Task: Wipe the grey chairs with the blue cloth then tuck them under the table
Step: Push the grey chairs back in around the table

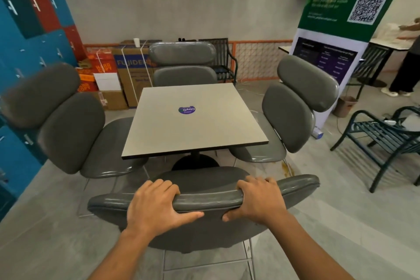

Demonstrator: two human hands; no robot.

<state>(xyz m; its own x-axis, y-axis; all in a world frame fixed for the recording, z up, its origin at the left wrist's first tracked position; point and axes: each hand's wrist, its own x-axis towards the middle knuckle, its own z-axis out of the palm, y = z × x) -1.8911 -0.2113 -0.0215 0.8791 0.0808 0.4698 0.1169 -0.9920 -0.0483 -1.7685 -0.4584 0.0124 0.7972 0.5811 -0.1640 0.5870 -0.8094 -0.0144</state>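
Grey chair gripped by both hands at the bench

Grey padding fills the lower middle of the head view, where the near chair [204,198] stands with its top back cushion facing the camera. The left hand [154,204] grips that cushion, fingers curled over the top edge and thumb pressed along the near side. The right hand [259,200] grips the same cushion just beside it in the same way, fingers over the far edge and thumb underneath at the front. Both forearms reach up from the bottom of the frame.

Beyond the near chair's seat stands the square bench [195,120], pale on top with a dark edge and a round purple sticker [186,110] near its middle. The near chair's seat stops short of the bench edge, with the bench's black round base showing between them. A left chair [66,125] has its seat partly under the bench. A right chair [293,107] sits likewise on the other side, and a far chair [183,63] stands close against the far edge. The blue cloth does not show in this view.

Cardboard boxes [118,75] are stacked against the back wall, and a dark metal bench seat [384,136] stands at the right.
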